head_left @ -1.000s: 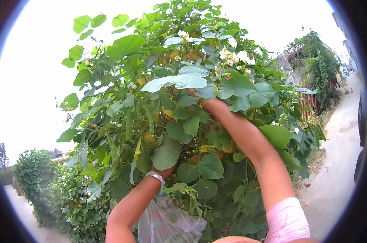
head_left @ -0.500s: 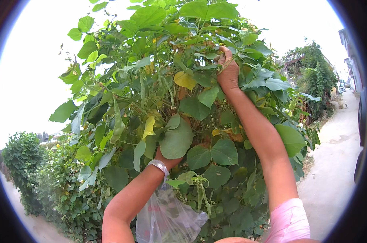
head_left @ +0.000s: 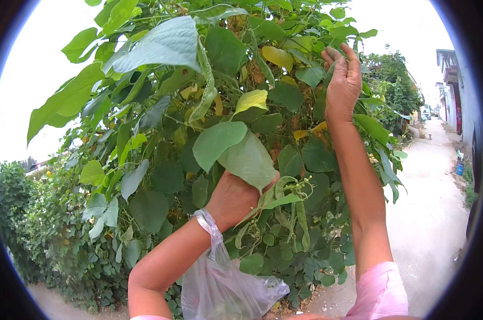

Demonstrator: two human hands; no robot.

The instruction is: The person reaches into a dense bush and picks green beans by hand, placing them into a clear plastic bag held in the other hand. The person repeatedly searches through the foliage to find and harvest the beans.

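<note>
A tall bean plant [head_left: 167, 176] with broad green leaves fills the middle of the view. My left hand [head_left: 236, 200] is closed on a leafy bean vine low at its front; large leaves [head_left: 246, 160] cover some of the fingers. Beside that hand hangs a cluster of flat green bean pods [head_left: 301, 226]. From my left wrist hangs a translucent plastic bag [head_left: 225, 290] by its handle. My right hand [head_left: 343, 85] is raised at the plant's upper right, fingers extended and slightly bent against leaves. More pods [head_left: 207, 90] hang at the upper left of centre.
Along the right runs a pale concrete path [head_left: 425, 213], with buildings [head_left: 454, 90] beyond it. A blue container [head_left: 460, 166] stands at its far side. Lower greenery [head_left: 55, 229] spreads to the left. Several yellow leaves [head_left: 277, 56] show among the green.
My right hand has moved right, out of the foliage, and its fingers have straightened. My left hand has shifted right, drawing the vine and pod cluster along. The view has also shifted.
</note>
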